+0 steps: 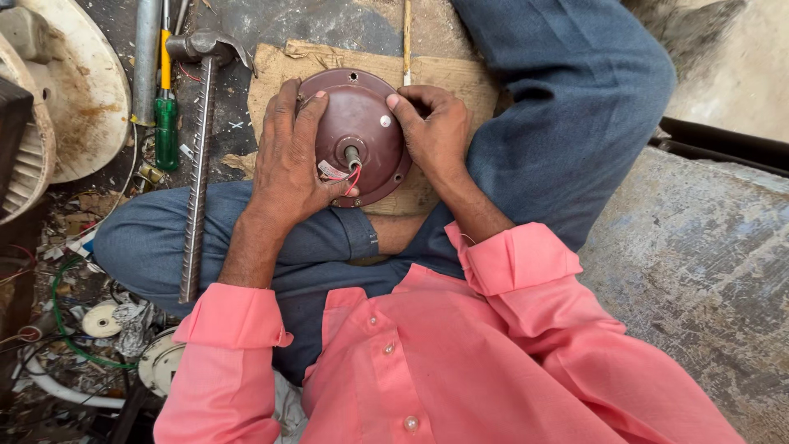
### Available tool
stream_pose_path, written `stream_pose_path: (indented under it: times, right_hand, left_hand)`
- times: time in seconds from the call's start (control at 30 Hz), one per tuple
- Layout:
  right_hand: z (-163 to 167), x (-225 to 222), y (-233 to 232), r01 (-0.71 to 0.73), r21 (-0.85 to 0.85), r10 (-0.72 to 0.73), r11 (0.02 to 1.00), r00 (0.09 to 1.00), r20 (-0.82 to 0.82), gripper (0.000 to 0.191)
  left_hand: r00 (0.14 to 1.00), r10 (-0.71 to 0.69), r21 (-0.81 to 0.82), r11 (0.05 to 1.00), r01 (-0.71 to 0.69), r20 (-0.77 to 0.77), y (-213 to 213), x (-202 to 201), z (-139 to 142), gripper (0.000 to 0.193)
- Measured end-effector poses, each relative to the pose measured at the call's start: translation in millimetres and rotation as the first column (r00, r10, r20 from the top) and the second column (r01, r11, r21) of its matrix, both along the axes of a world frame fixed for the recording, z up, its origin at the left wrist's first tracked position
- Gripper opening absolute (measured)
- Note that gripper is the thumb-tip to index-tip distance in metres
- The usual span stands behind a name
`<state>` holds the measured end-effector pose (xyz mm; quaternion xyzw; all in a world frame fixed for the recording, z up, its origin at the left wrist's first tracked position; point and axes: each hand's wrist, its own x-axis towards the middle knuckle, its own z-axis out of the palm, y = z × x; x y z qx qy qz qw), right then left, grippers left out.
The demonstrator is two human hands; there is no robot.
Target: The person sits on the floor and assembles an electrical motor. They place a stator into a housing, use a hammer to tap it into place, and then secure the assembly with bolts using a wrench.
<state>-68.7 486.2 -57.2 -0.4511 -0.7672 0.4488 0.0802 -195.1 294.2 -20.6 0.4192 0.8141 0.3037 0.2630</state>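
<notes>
Maroon metal fills the middle of the head view: a round motor housing (357, 131) lies flat on a scrap of cardboard (460, 82) between your crossed legs, its short shaft (352, 154) pointing up at you with red and white wires (345, 175) curling out just beside it. Your left hand (288, 156) lies spread over the housing's left edge, fingers (302, 111) curved loosely along the rim and the thumb resting near the wires. Your right hand (434, 131) grips the opposite edge, fingers curled tight, the thumb tip (394, 100) pressed on the upper rim. Both hands bear on the housing; neither holds a tool.

Beyond your left fingertips a hammer (200, 156) with a ribbed steel-bar handle lies on the ground, and just past it a green-handled screwdriver (167, 123). A white fan cover (70, 90) sits further out.

You look to be steadying or turning the housing, perhaps checking its seating. Any next move, I judge, calls for one hand to stay clamped while the other reaches left for a tool.
</notes>
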Motion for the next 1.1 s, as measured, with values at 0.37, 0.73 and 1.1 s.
stream_pose_path:
  times: [0.37, 0.73, 1.1]
  right_hand:
    - [0, -10, -6, -0.023, 0.036, 0.024, 0.999, 0.999, -0.042, 0.019]
    - [5, -44, -16, -0.082, 0.094, 0.089, 0.992, 0.993, -0.078, 0.012]
    - [-4, -43, -21, -0.056, 0.071, 0.062, 0.996, 0.995, -0.074, 0.011]
  left_hand:
    - [0.999, 0.034, 0.107, 0.994, -0.030, -0.040, -2, 5, -5, 0.129]
    - [0.955, 0.298, 0.031, 0.954, -0.298, 0.006, -14, 27, -14, 0.115]
    - [0.679, 0.660, 0.075, 0.697, -0.713, 0.323, -6, 2, -54, 0.024]
